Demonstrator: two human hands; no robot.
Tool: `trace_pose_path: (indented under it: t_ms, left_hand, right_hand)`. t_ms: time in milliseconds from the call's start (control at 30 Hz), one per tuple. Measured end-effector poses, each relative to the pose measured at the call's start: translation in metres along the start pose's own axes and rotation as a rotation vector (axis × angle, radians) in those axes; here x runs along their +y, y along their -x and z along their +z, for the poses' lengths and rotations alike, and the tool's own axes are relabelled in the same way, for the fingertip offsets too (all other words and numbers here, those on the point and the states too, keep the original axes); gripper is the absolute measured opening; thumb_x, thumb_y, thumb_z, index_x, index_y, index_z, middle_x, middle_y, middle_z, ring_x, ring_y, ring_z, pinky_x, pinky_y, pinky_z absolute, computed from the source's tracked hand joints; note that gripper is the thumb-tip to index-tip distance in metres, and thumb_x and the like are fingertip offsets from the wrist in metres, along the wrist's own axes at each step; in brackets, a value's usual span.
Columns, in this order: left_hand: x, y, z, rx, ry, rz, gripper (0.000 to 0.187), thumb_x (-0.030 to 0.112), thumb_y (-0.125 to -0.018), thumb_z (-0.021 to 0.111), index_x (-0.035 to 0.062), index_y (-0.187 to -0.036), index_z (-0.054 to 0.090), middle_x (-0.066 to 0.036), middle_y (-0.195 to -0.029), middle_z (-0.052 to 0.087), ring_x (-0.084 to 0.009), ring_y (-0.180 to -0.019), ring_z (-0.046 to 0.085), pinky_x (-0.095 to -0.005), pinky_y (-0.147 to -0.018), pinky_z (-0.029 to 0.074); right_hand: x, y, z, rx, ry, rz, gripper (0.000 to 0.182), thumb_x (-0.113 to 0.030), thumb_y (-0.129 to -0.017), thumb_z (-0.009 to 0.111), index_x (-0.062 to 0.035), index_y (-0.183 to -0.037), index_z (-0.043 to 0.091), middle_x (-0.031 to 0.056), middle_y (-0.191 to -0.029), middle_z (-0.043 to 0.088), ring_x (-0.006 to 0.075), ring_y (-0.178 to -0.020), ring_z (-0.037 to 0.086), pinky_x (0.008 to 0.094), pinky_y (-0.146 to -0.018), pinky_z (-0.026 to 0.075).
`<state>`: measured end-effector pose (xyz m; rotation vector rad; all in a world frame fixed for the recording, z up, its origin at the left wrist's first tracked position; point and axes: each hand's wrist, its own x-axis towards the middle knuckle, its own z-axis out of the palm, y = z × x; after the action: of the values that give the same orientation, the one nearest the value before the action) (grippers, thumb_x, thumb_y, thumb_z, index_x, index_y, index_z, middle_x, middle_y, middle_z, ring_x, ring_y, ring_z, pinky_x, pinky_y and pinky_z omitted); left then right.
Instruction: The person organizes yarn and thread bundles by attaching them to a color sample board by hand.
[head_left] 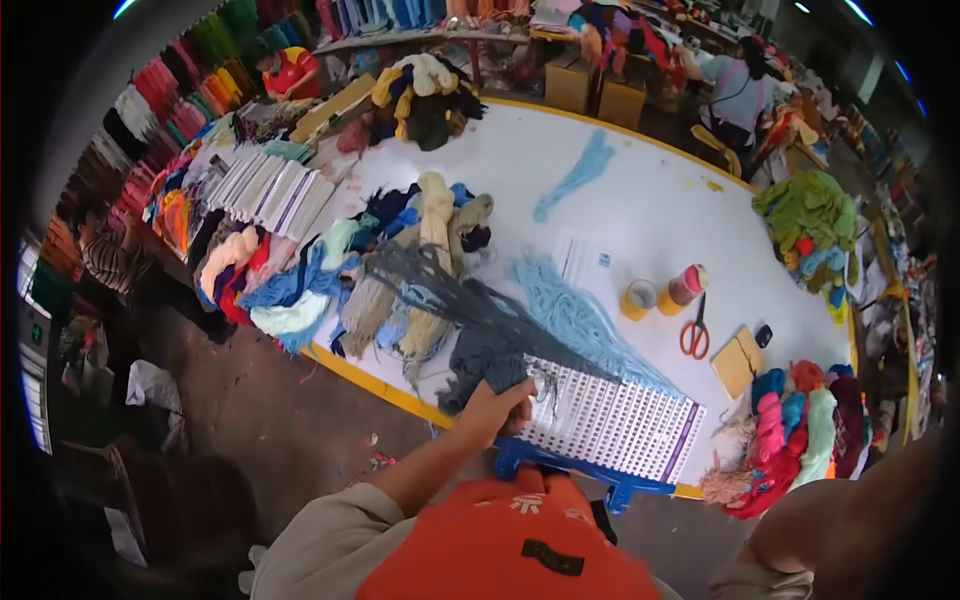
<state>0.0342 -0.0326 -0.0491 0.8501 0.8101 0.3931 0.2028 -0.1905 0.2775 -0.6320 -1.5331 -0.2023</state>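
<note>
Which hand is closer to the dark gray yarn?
Left. The left hand is at the dark gray yarn's bunched near end. The right hand isn't visible; only the right arm shows, lower right, away from the yarn.

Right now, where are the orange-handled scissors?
Head view, right of centre: the orange-handled scissors lie on the white tabletop, just below the red-and-yellow spool and left of the tan rectangular item.
</note>
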Motion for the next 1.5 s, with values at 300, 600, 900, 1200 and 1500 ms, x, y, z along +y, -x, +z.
trace_pose_path:
  t_ms: [300, 600, 900, 1200, 1500]
  left_hand:
    - [0.053, 0.001, 0.070, -0.498, 0.325, 0.277, 0.042, 0.033, -0.101, 0.048, -0.0027, -0.123, 0.056, -0.019, -0.137, 0.051, -0.0263, -0.124, 0.051, -0.0411, -0.103, 0.044]
    - [0.044, 0.013, 0.082, -0.431, 0.098, 0.341, 0.040, 0.027, -0.102, 0.048, -0.0060, -0.121, 0.059, -0.016, -0.128, 0.059, -0.0187, -0.114, 0.056, -0.0329, -0.099, 0.044]
    - [0.040, 0.024, 0.083, -0.331, 0.047, 0.374, 0.018, 0.007, -0.095, 0.057, -0.0052, -0.106, 0.063, -0.017, -0.115, 0.065, -0.0183, -0.103, 0.061, -0.0317, -0.092, 0.049]
    - [0.037, 0.034, 0.085, -0.346, 0.065, 0.391, 0.012, 0.008, -0.096, 0.057, -0.0025, -0.100, 0.062, -0.016, -0.115, 0.065, -0.0160, -0.102, 0.061, -0.0292, -0.088, 0.050]
    - [0.030, 0.043, 0.086, -0.344, 0.139, 0.340, 0.014, 0.010, -0.096, 0.057, -0.0011, -0.102, 0.062, -0.014, -0.116, 0.065, -0.0148, -0.099, 0.061, -0.0301, -0.086, 0.050]
  right_hand:
    - [0.074, 0.135, 0.009, 0.080, 0.032, 1.090, 0.014, 0.003, -0.088, 0.063, -0.0038, -0.099, 0.056, 0.0016, -0.086, 0.059, 0.0052, -0.065, 0.051, 0.0189, -0.058, 0.042]
    - [0.083, 0.222, 0.036, 0.215, -0.218, 1.423, 0.006, -0.003, -0.088, 0.066, -0.0028, -0.094, 0.067, -0.0014, -0.090, 0.061, 0.0027, -0.062, 0.047, 0.0175, -0.053, 0.038]
    - [0.072, 0.230, 0.042, 0.418, -0.347, 1.464, 0.008, -0.004, -0.089, 0.064, -0.0022, -0.096, 0.068, 0.0042, -0.111, 0.067, 0.0027, -0.059, 0.047, 0.0177, -0.050, 0.039]
    - [0.062, 0.231, 0.043, 0.498, -0.457, 1.450, 0.005, -0.003, -0.089, 0.063, -0.0019, -0.092, 0.067, 0.0045, -0.101, 0.066, 0.0029, -0.057, 0.045, 0.0178, -0.049, 0.036]
    - [0.049, 0.229, 0.045, 0.565, -0.530, 1.449, 0.004, -0.004, -0.091, 0.061, -0.0034, -0.090, 0.065, -0.0019, -0.078, 0.057, 0.0019, -0.056, 0.041, 0.0178, -0.048, 0.033]
